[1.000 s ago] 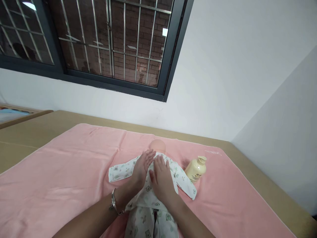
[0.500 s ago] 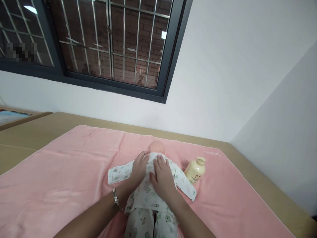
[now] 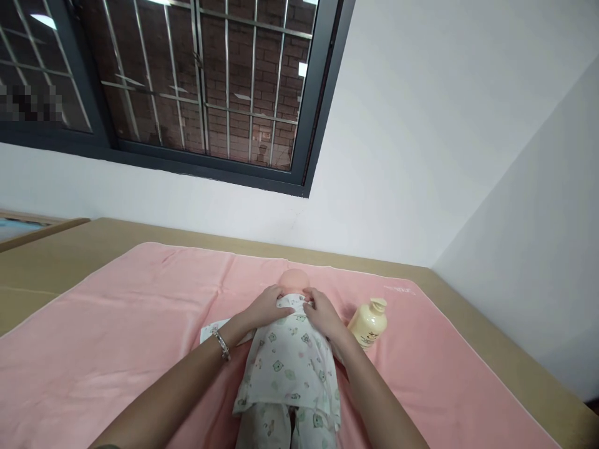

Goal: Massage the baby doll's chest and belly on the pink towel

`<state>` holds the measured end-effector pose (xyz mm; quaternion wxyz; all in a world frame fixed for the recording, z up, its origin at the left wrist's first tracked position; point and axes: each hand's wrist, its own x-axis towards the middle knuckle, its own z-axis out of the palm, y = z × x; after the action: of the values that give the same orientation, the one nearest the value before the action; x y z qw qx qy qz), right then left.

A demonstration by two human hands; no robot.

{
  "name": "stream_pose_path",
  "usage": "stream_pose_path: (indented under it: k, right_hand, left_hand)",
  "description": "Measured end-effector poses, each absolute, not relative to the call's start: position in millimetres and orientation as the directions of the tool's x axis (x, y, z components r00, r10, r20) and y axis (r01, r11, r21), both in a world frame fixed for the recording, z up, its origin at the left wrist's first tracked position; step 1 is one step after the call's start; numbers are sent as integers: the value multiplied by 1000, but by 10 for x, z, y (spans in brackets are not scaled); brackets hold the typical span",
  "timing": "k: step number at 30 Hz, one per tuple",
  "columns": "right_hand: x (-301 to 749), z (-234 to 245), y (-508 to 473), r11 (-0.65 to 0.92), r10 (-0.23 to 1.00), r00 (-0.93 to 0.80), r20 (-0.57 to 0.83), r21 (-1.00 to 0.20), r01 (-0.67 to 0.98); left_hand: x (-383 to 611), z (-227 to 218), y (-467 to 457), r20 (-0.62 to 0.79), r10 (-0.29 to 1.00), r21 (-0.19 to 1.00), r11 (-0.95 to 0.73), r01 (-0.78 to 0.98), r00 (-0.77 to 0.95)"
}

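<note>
A baby doll lies on its back, its bare round head (image 3: 294,280) pointing away from me. It wears a white top (image 3: 292,362) with small green and pink prints, and matching trousers (image 3: 266,427). My left hand (image 3: 267,307) rests over the doll's left-side shoulder in the picture, thumb apart and pointing across the chest. On the other shoulder lies my right hand (image 3: 324,310), fingers near the neck and thumb apart. Both hands touch the doll without gripping it. My forearms partly cover its sleeves.
A cream pump bottle (image 3: 369,323) stands close to my right forearm. Beneath everything is a pink blanket (image 3: 140,330) on a tan padded surface (image 3: 60,262). A white wall (image 3: 384,187) and a dark-framed barred window (image 3: 210,87) rise behind.
My hands have moved outward from the doll's chest to its shoulders, the right hand going up and right. More of the top's front now shows. The view has shifted slightly.
</note>
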<state>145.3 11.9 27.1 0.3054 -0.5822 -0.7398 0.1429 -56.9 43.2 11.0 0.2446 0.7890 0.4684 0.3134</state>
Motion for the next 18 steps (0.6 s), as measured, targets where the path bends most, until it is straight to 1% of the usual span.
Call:
stream_pose_path:
  k: [2, 3, 6, 9, 12, 15, 18]
  right_hand:
    - [1492, 288, 221, 300, 954, -226, 197, -580, 757]
    - [1499, 298, 250, 313, 950, -258, 178, -576, 755]
    - [1493, 342, 259, 360, 932, -313, 181, -548, 755]
    - [1470, 405, 186, 421, 903, -388, 183, -556, 717]
    - [1429, 477, 90, 474, 872, -449, 194, -559, 680]
    - [1358, 555, -14, 555, 829, -497, 255, -475, 682]
    - [1287, 638, -183, 621, 783, -513, 353, -390, 680]
  left_hand:
    - [-578, 177, 491, 194, 888, 670, -430, 605, 417]
    - [-577, 201, 518, 176, 877, 668, -440, 600, 447]
    - [-549, 225, 542, 190, 838, 690, -484, 538, 511]
    - [-508, 188, 462, 292, 818, 686, -540, 487, 496]
    - [-480, 148, 317, 435, 772, 618, -630, 470, 463]
    - [-496, 174, 149, 549, 705, 544, -709, 449, 449]
    - [-598, 296, -48, 634, 613, 462, -789, 405, 472]
